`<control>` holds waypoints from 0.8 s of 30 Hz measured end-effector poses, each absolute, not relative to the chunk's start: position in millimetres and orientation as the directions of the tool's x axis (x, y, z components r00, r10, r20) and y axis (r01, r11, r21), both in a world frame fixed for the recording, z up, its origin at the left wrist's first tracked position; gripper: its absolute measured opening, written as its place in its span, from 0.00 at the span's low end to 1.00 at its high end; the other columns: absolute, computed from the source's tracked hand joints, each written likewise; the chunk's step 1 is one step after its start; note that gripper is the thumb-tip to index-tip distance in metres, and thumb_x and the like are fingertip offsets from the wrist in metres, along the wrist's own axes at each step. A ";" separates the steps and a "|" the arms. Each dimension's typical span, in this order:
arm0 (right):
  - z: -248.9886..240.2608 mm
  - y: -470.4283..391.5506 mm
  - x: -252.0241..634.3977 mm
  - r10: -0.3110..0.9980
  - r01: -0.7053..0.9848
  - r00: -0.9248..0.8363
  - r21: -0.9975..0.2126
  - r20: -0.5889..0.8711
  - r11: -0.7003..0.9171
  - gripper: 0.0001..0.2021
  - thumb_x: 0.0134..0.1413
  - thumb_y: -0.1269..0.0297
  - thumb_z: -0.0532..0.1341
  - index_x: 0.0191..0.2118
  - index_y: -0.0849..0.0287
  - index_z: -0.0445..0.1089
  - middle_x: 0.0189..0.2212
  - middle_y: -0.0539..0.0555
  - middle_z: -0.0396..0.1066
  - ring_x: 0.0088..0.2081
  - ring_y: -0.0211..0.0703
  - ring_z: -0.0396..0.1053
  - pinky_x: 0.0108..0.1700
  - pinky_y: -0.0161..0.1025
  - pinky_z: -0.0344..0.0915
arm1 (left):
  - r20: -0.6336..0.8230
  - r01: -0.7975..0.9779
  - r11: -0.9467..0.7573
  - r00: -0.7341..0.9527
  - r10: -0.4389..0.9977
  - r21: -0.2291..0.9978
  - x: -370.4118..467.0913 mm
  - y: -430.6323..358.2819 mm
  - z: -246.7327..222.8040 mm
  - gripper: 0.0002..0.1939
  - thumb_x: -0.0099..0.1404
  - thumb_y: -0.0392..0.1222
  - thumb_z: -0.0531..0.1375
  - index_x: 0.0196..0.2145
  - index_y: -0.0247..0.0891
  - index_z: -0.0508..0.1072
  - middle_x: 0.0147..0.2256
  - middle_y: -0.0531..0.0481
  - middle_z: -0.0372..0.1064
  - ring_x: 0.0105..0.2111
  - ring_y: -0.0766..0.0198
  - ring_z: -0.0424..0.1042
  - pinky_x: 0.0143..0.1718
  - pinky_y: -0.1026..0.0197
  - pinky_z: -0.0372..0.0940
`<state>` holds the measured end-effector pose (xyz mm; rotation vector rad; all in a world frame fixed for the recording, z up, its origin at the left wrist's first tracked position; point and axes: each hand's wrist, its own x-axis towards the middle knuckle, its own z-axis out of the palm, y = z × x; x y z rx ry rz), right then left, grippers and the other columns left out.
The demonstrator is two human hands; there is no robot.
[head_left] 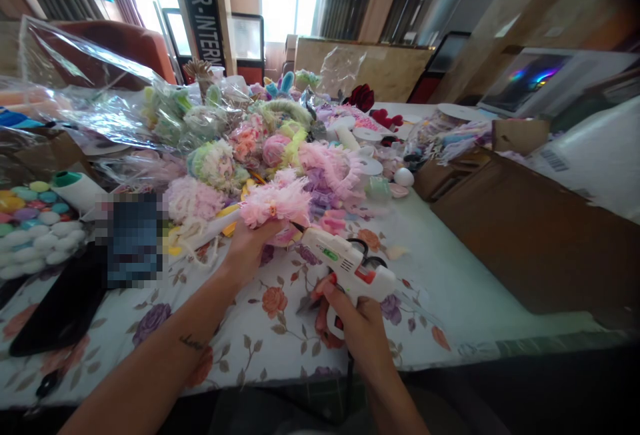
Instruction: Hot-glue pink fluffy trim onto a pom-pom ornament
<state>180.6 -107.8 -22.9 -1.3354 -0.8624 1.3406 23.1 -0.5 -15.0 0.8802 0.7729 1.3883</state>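
In the head view my left hand (253,248) holds a fluffy pink bow (276,200) with a small orange piece at its middle. My fingers are partly hidden behind its fringe. My right hand (357,321) is wrapped round the handle of a white hot glue gun (345,258), with a finger near the trigger. The gun's dark nozzle points up and left, close beside the lower right edge of the bow; whether it touches cannot be made out. A black cord hangs down from the gun's handle.
A heap of pastel yarn and fluffy trims (275,135) lies behind my hands. White and coloured pom-poms (45,241) and a black phone (63,301) are on the left. A cardboard box (530,228) stands at the right. A floral cloth (225,348) covers the table.
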 end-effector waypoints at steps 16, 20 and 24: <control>-21.8 -107.9 179.6 0.959 -0.183 0.134 -0.957 -0.251 -0.225 0.19 0.51 0.46 0.67 0.27 0.59 0.71 0.12 0.48 0.67 0.11 0.32 0.57 0.13 0.30 0.55 | 0.045 -0.456 -0.019 0.046 0.998 0.890 22.0 1.3 -17.7 0.19 0.51 0.39 0.73 0.42 0.37 0.80 0.39 0.47 0.80 0.38 0.55 0.78 0.40 0.57 0.73; -20.9 -108.0 178.9 0.959 -0.182 0.139 -0.958 -0.248 -0.222 0.19 0.52 0.46 0.66 0.28 0.60 0.71 0.12 0.47 0.66 0.10 0.31 0.56 0.13 0.29 0.55 | 0.054 -0.454 -0.018 0.066 0.996 0.891 23.0 0.1 -16.7 0.20 0.51 0.39 0.73 0.43 0.37 0.80 0.39 0.47 0.80 0.39 0.55 0.78 0.41 0.58 0.72; -21.0 -107.5 178.3 0.957 -0.183 0.141 -0.956 -0.255 -0.228 0.19 0.52 0.47 0.66 0.28 0.60 0.71 0.11 0.48 0.66 0.10 0.32 0.58 0.13 0.28 0.53 | 0.058 -0.448 -0.018 0.076 0.995 0.894 23.7 -1.4 -15.4 0.18 0.52 0.38 0.72 0.42 0.37 0.80 0.40 0.47 0.80 0.40 0.55 0.78 0.42 0.57 0.72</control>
